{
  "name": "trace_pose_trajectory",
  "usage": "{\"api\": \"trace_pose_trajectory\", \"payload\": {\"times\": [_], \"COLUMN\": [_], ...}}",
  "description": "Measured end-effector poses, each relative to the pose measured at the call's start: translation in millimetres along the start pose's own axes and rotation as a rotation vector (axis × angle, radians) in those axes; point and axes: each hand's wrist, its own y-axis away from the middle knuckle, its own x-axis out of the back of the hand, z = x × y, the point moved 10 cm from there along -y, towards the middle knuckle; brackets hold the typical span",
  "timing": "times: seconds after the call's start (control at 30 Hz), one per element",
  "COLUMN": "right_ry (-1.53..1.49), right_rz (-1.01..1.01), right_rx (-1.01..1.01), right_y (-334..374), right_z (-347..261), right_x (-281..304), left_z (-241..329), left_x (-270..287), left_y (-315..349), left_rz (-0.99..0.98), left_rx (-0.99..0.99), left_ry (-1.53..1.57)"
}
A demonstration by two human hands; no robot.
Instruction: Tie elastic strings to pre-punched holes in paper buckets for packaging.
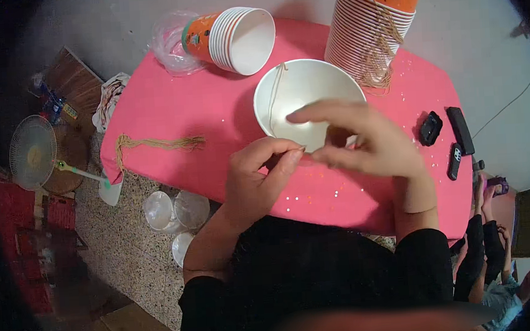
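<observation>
Right hand (372,137), loosely spread, over white bowl (326,80); left hand (256,175) pinched beside it, contents unclear.

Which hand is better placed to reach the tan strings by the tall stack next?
Likely the right hand: it is nearer the tan strings and open; the left hand is farther, fingertips pinched together.

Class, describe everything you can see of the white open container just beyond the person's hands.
The white container is round and wide-mouthed, with a smooth, slightly glossy interior that looks like coated paper or plastic. It sits on the pink-covered table, opening facing up. A thin tan string runs from the rim along the left inside. The right hand and left hand overlap its near edge in view; whether either touches it is unclear. Its outer wall is mostly hidden.
</observation>
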Motion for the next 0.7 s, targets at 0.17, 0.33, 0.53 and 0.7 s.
{"api": "trace_pose_trajectory", "payload": {"times": [0.17, 0.33, 0.53, 0.7], "right_ry": [0.026, 0.15, 0.137, 0.212], "right_rz": [-0.103, -0.006, 0.059, -0.001], "right_rx": [-0.078, 0.046, 0.022, -0.12], "right_y": [-2.6, 0.4, -1.1, -1.6], "right_z": [7.2, -1.6, 7.4, 31.7], "right_x": [-15.3, -2.3, 22.1, 35.9], "left_z": [12.6, 13.5, 43.0, 35.4], "left_x": [-1.8, -4.2, -14.6, -38.4], "left_y": [-4.3, -6.8, -1.9, 3.7], "left_rz": [-0.004, -0.017, 0.017, -0.073], "left_rx": [-0.117, -0.114, -0.436, -0.433], "left_ry": [-0.043, -0.063, -0.335, -0.602]}}
